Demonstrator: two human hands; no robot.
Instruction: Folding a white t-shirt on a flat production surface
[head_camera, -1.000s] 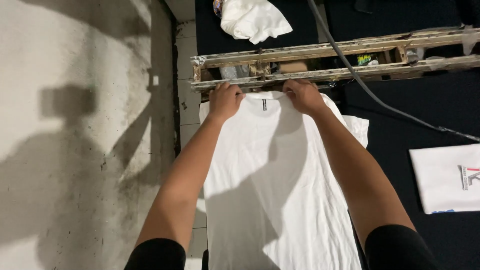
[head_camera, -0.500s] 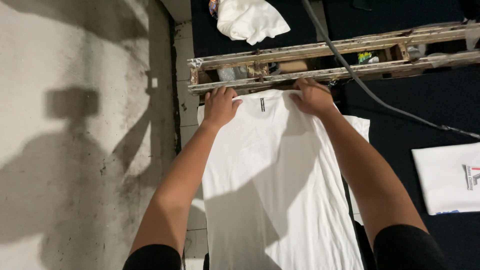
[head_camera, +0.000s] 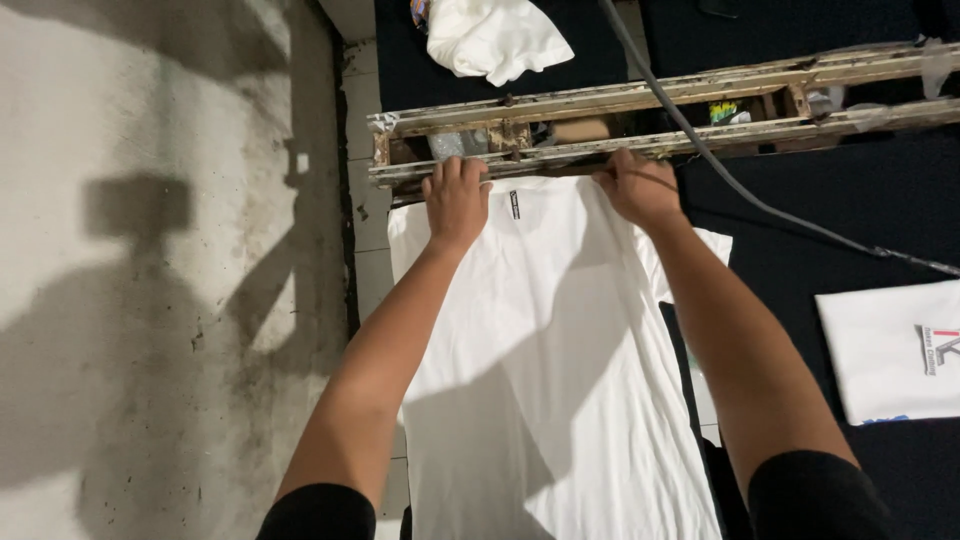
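Both my hands pinched the white T-shirt (head_camera: 545, 380) collar at twelve o'clock, left hand (head_camera: 456, 200) and right hand (head_camera: 636, 188) equally near. Its long axis ran back toward six, under the wooden frame (head_camera: 640, 125).

My white T-shirt (head_camera: 550, 380) runs off the near edge, so its hem is out of sight. My fingers (head_camera: 455, 172) cover the far collar corners. A second printed shirt (head_camera: 885, 350) at right is cut by the edge, its print too small to make out. The crumpled white cloth (head_camera: 495, 40) is cropped at the far edge
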